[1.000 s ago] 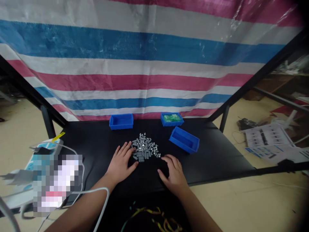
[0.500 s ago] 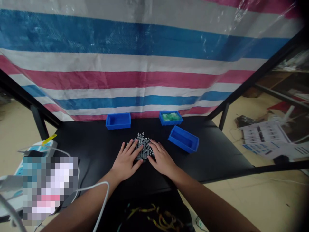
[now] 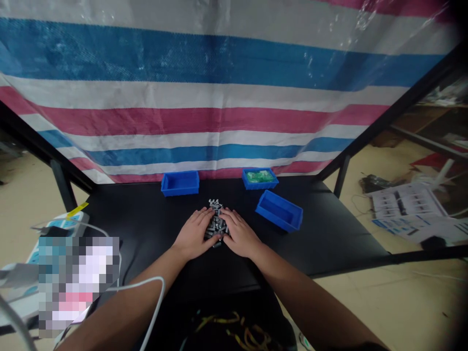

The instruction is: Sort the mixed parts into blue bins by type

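We are finding parts [image 3: 218,225] lying between left hand [image 3: 193,236] and right hand [image 3: 241,235], fingers [image 3: 201,217] extended, close-set, apparently corralling them.

I see a striped tarp [image 3: 219,61] hung behind the table [image 3: 329,239], between the slanted black bars of a frame [image 3: 388,122]. To my left sits a power strip [image 3: 81,223] with a yellow tag [image 3: 78,210] at its far end; a pixelated patch hides what's beside it. A white cable [image 3: 160,287] arcs nearby. Right, a dark bundle [image 3: 376,183] lies on the pale floor [image 3: 351,297].
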`<state>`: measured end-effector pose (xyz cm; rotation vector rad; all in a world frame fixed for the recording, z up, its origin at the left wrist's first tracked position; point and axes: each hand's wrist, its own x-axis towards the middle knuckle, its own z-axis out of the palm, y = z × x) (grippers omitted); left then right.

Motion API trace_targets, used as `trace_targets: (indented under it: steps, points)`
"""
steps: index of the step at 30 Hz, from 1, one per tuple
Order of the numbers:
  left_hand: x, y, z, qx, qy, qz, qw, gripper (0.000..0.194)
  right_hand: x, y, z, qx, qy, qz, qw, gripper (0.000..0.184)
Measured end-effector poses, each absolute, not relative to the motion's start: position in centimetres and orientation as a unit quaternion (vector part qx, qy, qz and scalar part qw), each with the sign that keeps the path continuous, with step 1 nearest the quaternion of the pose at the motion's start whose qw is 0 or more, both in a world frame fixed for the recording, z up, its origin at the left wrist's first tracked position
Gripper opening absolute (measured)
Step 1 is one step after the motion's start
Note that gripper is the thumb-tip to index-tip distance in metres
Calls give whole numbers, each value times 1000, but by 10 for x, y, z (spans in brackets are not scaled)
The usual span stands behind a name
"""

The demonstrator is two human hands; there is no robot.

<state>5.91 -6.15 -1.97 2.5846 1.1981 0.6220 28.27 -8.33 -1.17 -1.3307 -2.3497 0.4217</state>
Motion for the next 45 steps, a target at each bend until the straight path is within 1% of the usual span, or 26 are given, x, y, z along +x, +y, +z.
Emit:
trace_targets:
  steps: [2, 3, 6, 8, 10, 12, 14, 16, 22, 25, 30, 34, 37, 39, 42, 45]
  points:
    - [58, -62, -19, 877, 410, 223, 117, 79, 284, -83, -10, -468, -845, 157, 207, 71]
    - [58, -61, -18, 873, 415, 228, 119, 84, 285, -82, -9, -462, -847, 160, 207, 79]
    - [59, -50, -18, 861, 435, 231, 130, 97, 285, -73, -11, -447, -854, 172, 202, 116]
    - [62, -38, -18, 859, 438, 226, 140, 95, 282, -63, -13, -447, -854, 176, 199, 133]
    - [66, -25, -19, 866, 426, 217, 149, 91, 278, -51, -15, -453, -852, 177, 197, 141]
    - [70, -15, -19, 873, 412, 208, 158, 91, 273, -41, -15, -456, -850, 181, 192, 143]
    - [72, -10, -18, 876, 404, 205, 164, 94, 269, -34, -15, -456, -849, 189, 189, 143]
    - [72, -10, -17, 875, 401, 211, 168, 93, 266, -31, -13, -454, -848, 193, 193, 138]
    - [68, -22, -11, 861, 403, 256, 176, 76, 267, -37, -13, -445, -837, 196, 250, 108]
    - [66, -25, -9, 854, 402, 276, 181, 68, 269, -41, -14, -440, -833, 206, 264, 99]
    - [61, -31, -9, 856, 396, 275, 185, 57, 270, -51, -9, -444, -827, 205, 277, 85]
    - [53, -40, -11, 851, 414, 277, 166, 63, 275, -61, -6, -452, -821, 190, 293, 77]
    - [43, -47, -12, 844, 432, 276, 157, 66, 281, -67, -9, -476, -809, 178, 295, 74]
    - [35, -53, -12, 841, 444, 266, 159, 69, 285, -71, -12, -493, -810, 167, 272, 76]
    - [27, -64, -13, 841, 453, 250, 156, 78, 286, -78, -17, -504, -823, 142, 221, 80]
    - [25, -75, -13, 846, 458, 239, 134, 88, 283, -81, -17, -512, -829, 117, 192, 77]
